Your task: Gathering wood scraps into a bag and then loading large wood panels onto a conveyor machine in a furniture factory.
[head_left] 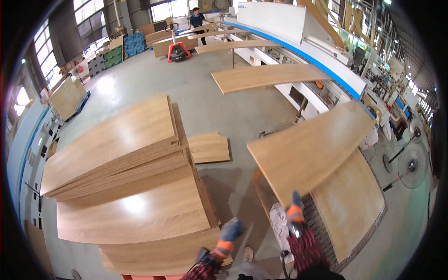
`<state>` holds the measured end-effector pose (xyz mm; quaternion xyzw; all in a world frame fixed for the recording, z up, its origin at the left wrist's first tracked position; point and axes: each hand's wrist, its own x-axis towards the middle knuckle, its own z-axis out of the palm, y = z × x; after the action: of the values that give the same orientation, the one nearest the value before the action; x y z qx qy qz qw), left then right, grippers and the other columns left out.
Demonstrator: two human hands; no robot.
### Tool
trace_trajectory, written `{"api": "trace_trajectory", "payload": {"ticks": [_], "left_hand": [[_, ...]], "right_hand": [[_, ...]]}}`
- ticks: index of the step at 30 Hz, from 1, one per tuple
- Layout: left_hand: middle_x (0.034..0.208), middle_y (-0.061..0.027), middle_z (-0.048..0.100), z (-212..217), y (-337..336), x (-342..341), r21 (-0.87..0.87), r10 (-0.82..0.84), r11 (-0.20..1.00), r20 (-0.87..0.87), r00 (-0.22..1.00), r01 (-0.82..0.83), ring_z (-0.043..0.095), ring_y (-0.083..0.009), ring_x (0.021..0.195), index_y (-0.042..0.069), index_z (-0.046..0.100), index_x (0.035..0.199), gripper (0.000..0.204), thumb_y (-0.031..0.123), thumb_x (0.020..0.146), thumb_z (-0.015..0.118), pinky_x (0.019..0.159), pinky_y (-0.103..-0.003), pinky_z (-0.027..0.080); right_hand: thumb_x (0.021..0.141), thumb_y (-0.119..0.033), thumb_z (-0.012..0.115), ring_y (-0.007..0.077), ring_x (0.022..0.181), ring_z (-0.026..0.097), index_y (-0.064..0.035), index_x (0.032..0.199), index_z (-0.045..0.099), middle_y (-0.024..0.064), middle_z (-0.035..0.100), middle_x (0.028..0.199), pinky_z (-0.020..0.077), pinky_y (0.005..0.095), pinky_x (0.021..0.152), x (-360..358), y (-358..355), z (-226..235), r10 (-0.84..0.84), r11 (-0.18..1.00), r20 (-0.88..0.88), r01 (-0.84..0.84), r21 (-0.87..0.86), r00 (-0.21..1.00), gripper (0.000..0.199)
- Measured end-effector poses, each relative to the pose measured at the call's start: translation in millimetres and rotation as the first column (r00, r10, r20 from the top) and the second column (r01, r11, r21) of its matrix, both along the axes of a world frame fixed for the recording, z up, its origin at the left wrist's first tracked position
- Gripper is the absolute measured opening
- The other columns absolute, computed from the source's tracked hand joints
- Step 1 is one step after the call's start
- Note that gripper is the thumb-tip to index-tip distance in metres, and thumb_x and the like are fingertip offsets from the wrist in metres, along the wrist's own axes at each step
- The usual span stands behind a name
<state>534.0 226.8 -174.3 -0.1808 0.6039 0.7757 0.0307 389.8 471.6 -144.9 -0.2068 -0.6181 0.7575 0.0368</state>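
Note:
My right hand, in a blue-grey glove with an orange cuff, grips the near edge of a wood-grain panel. Its thumb side lies over the edge; the other fingers are hidden. The panel slants away to the right, its far end at the white machine, above a paler board. Gloved alike, my left hand hangs loosely open, with nothing visible in it. It is nearest the right edge of a stack of wood-grain panels on my left.
A long white machine with a blue strip runs along the right, several panels jutting from it. A red pallet jack and a person are far off. A standing fan is at right.

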Motion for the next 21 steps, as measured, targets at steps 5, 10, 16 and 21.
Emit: {"api": "trace_trajectory", "payload": {"ticks": [5,10,16,21], "left_hand": [[0.092,-0.0062,0.058,-4,137,-50,0.074,-0.232,0.972,0.126,0.965,0.224,0.053,-0.0205,0.08,0.002,0.057,0.095,0.039,0.038,0.081,0.053,0.073,-0.034,0.042],[0.101,-0.0059,0.057,59,121,21,0.273,0.303,0.878,0.322,0.897,-0.394,0.05,-0.0135,0.09,0.001,0.056,0.106,0.051,0.038,0.072,0.066,0.08,-0.029,0.04],[0.1,-0.0042,0.058,65,-62,89,0.384,0.439,0.775,0.242,0.865,-0.501,0.052,-0.0124,0.09,0.004,0.058,0.103,0.031,0.022,0.079,0.061,0.08,-0.026,0.041],[0.103,-0.0059,0.057,45,-209,182,-0.059,0.477,0.879,0.086,0.875,-0.473,0.053,-0.013,0.094,0.0,0.056,0.105,0.03,0.018,0.081,0.056,0.085,-0.024,0.041]], "right_hand": [[0.08,-0.038,0.054,0.0252,0.095,0.054,0.0009,0.116,0.044,0.0114,0.052,0.111,0.0454,0.0373,0.079,142,43,47,0.082,0.931,0.108,-0.038,-0.362,0.991,0.054],[0.081,-0.036,0.052,0.0298,0.107,0.043,-0.0104,0.125,0.035,0.0072,0.043,0.122,0.0392,0.0455,0.087,248,32,-61,0.076,0.869,0.291,0.08,-0.488,0.954,0.053],[0.084,-0.049,0.038,0.0239,0.119,0.033,-0.012,0.13,0.027,0.0064,0.031,0.132,0.0294,0.0402,0.097,184,37,19,0.023,0.634,-0.095,-0.088,-0.768,0.995,0.06],[0.079,-0.063,0.033,0.0282,0.126,0.019,-0.0142,0.135,0.016,0.0056,0.013,0.141,0.0184,0.0407,0.103,145,86,53,-0.154,0.776,0.123,0.197,-0.599,0.98,0.076]]}}
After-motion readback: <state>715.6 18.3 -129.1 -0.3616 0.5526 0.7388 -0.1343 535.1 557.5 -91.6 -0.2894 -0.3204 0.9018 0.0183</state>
